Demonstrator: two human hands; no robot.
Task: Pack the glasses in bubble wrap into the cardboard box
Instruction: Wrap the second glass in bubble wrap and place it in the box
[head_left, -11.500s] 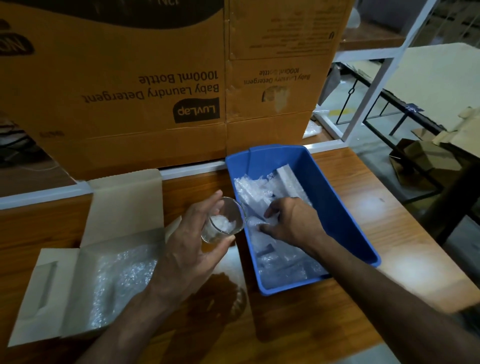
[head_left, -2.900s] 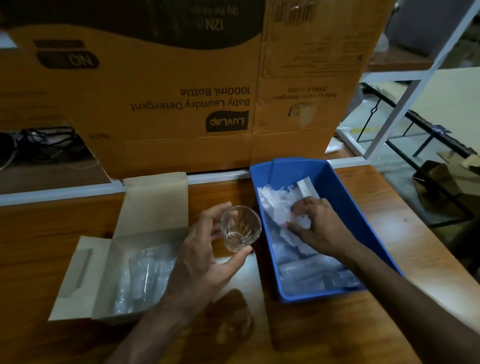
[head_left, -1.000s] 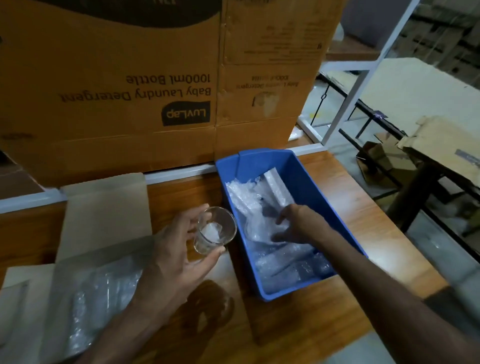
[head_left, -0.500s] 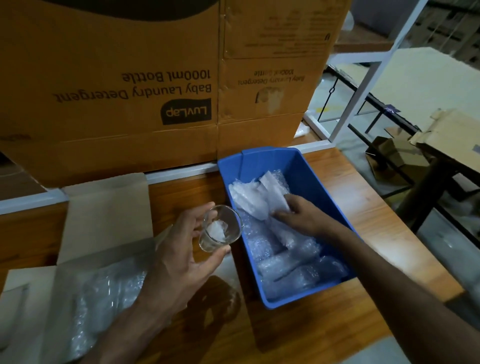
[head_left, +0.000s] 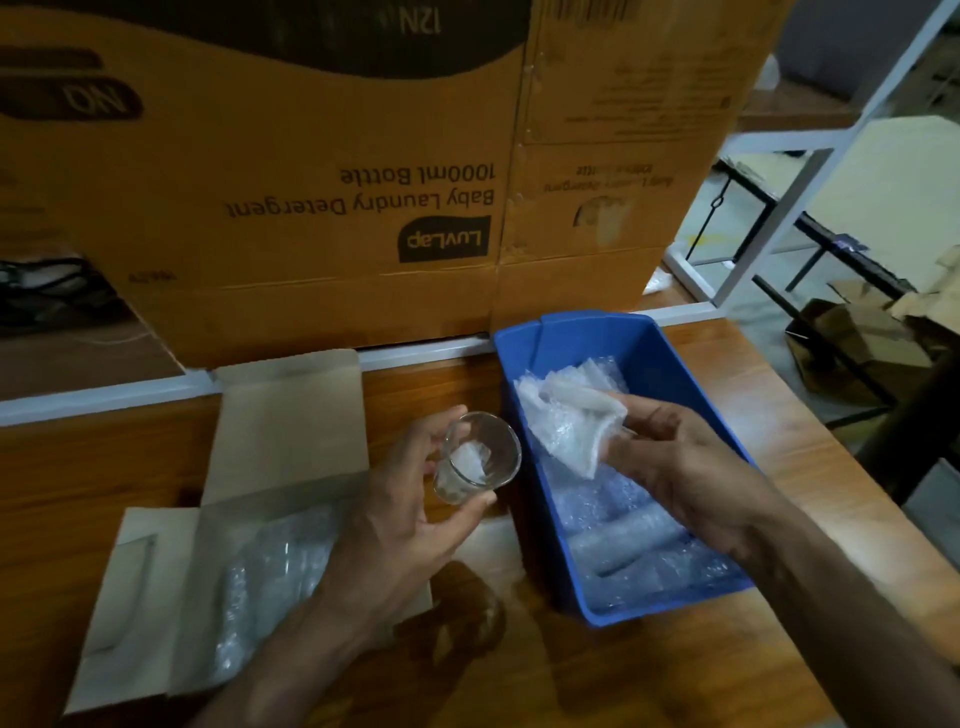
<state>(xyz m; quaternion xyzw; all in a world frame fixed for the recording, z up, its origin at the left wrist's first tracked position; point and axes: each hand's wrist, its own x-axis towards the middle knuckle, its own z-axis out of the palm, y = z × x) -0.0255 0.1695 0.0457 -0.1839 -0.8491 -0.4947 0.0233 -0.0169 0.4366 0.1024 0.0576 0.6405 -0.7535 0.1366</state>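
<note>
Left hand (head_left: 410, 512) gripped the glass (head_left: 478, 457), tilted, between the open cardboard box (head_left: 218, 525) and blue bin (head_left: 649, 364). Right hand (head_left: 675, 467) pinched a bubble wrap sheet (head_left: 576, 421) over the bin.

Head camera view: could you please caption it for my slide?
Left hand holds a glass; right hand lifts bubble wrap from the blue bin.

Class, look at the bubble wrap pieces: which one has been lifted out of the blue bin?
The folded white bubble wrap piece pinched in the right hand; the other rolls lie flat inside the blue plastic bin.
</note>
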